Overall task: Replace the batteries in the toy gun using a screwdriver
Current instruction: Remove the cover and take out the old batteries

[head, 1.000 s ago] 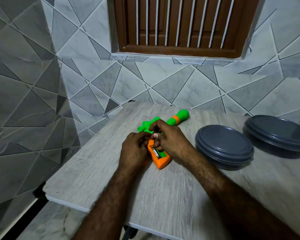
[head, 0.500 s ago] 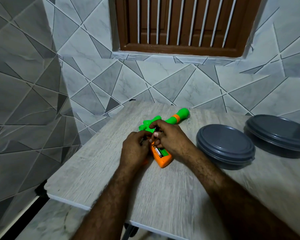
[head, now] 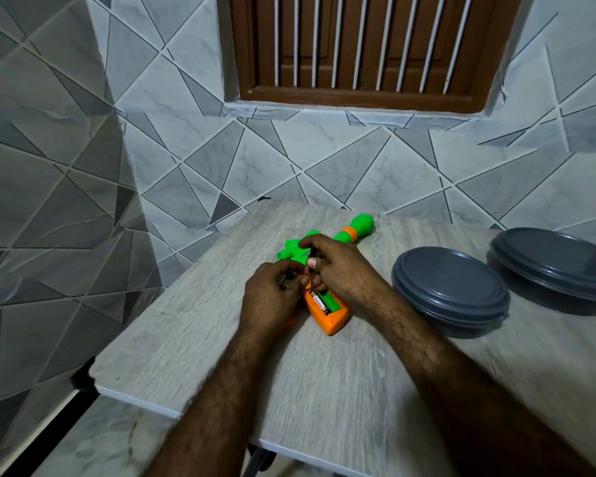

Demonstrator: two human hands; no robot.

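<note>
Gripping green-and-orange plastic toy gun (head: 334, 313) with left hand (head: 270, 296); pinching thin dark tool (head: 313, 251) with right hand (head: 341, 270) above exposed batteries (head: 326, 300).

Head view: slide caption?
Left hand and right hand at the open battery compartment of a toy gun on a table.

Toy gun (head: 334, 316) lies mid-table (head: 186, 339), muzzle toward the far wall. Left hand (head: 272, 297) on its left side, right hand (head: 344, 270) on top. Near container (head: 451, 287) right of it, far container (head: 558, 263) farther right.
</note>
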